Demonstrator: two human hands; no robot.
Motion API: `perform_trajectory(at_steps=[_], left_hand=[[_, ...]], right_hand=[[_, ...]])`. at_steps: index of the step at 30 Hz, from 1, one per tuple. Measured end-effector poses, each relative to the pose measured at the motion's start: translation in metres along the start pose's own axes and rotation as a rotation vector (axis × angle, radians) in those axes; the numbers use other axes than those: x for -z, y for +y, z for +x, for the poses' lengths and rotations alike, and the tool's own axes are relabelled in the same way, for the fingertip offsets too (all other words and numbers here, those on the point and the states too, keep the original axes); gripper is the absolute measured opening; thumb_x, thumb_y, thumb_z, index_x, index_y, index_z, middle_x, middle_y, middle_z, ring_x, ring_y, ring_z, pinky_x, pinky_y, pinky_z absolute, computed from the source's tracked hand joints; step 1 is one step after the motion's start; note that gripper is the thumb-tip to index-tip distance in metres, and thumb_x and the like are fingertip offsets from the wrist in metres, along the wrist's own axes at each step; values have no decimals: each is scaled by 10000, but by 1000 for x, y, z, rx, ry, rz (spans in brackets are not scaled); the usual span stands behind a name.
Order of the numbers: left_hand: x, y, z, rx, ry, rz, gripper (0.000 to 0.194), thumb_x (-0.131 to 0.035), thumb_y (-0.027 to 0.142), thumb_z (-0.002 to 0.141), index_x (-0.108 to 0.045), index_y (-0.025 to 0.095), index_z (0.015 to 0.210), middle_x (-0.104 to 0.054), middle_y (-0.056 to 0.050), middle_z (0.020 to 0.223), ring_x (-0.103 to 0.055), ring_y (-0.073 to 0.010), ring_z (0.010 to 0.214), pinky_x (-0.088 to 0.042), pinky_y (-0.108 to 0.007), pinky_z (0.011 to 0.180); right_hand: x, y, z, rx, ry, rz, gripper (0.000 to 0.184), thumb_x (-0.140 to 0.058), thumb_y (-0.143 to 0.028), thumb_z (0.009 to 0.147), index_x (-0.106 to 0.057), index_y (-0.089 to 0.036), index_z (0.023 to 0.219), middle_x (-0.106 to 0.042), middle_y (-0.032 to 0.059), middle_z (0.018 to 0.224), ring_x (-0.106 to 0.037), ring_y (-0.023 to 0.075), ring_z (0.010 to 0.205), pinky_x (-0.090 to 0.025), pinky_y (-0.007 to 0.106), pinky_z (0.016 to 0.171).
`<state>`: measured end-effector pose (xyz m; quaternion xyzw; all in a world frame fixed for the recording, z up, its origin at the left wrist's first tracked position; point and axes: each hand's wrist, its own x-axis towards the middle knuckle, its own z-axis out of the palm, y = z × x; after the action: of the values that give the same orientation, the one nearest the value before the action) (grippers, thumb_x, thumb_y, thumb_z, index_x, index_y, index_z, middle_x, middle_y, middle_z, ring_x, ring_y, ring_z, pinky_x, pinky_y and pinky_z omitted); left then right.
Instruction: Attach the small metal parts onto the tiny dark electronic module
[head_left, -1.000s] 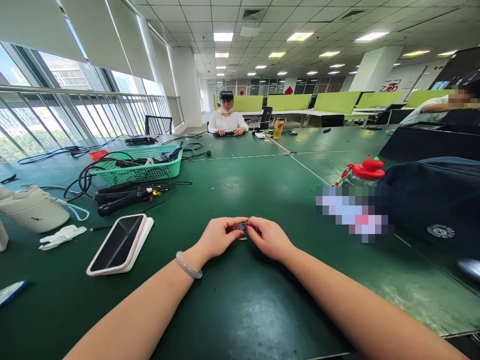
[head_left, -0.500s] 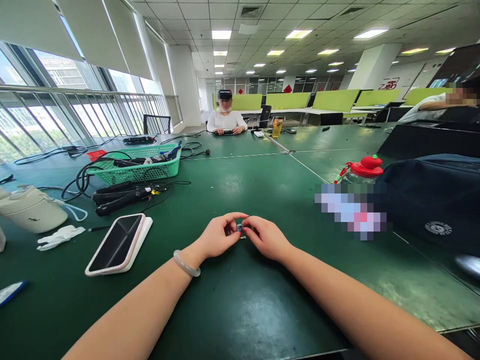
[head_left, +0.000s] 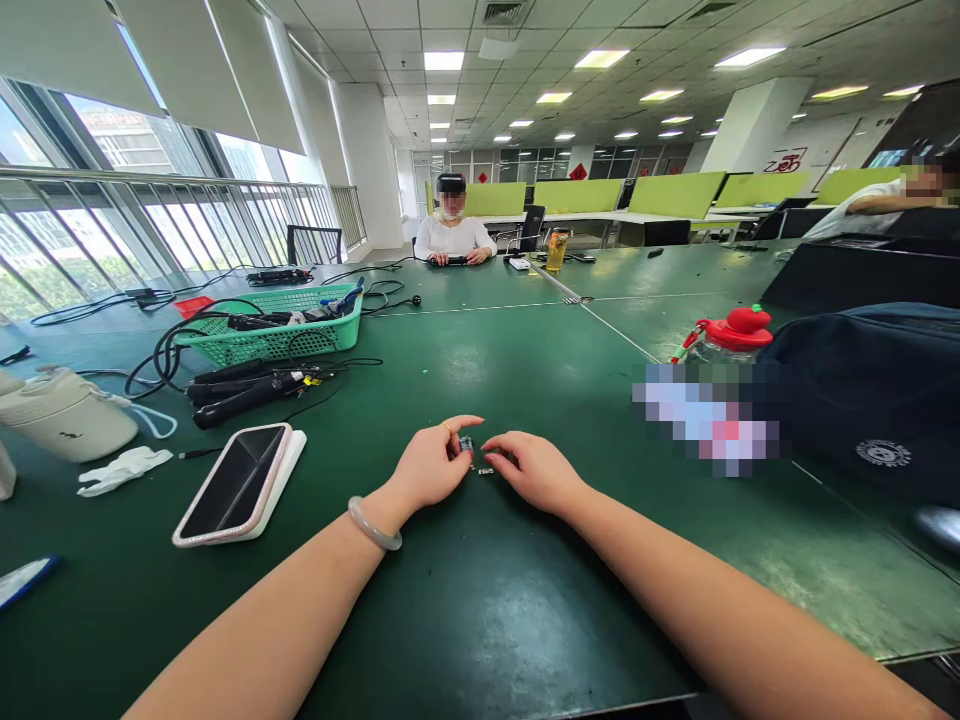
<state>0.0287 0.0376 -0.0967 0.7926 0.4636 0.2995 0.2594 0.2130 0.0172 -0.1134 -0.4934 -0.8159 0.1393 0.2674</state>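
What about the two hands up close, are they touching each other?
Apart. The head view shows a strip of green tabletop between the left hand and the right hand.

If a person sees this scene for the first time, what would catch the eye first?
Probably the bright red lid at the right, beside the dark bag. Then the mint-green basket, farther back on the left. Centrally, the left hand holds a small part, near the right hand.
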Motion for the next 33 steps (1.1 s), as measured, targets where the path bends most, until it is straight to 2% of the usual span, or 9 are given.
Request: perform_trajectory(at_steps=[6,15,20,26,33], left_hand=[[2,-9,6,139,44,-40,265,-524,229,718,-647,207,951,-536,27,628,-482,-97,565,-388,-215,577],[-4,-14,6,113,-11,-127,312,-527,292,766,-604,237,1064,-607,9,749,-547,-114,657,-440,-231,662],[-3,-12,6,123,-46,-184,307,-550,280,754,-609,231,1052,-613,4,777,-558,-115,686,-446,-235,696],[-4,-5,5,119,-114,-244,292,-658,238,665,-630,183,950,-611,-6,762,-542,-114,669,-444,-235,676],[-6,-1,3,108,-224,-498,297,-706,231,638,-596,139,899,-609,-18,764,-553,-105,685,-446,-230,680]], right_hand=[[-2,0,-2,-31,-91,-121,101,-545,-228,835,-645,-212,831,-573,14,842,-553,117,752,-403,226,684],[-2,0,-1,-41,-83,-78,118,-543,-199,819,-644,-196,759,-570,11,823,-538,117,741,-386,225,670],[0,-1,-1,-51,-19,-26,127,-520,-162,815,-627,-185,751,-565,7,800,-522,112,721,-384,223,657],[6,-6,-4,49,186,52,116,-498,-189,840,-607,-194,801,-553,13,850,-507,104,698,-399,225,649],[4,-9,-5,109,184,97,84,-521,-194,824,-605,-192,817,-535,24,902,-505,100,695,-416,232,664]])
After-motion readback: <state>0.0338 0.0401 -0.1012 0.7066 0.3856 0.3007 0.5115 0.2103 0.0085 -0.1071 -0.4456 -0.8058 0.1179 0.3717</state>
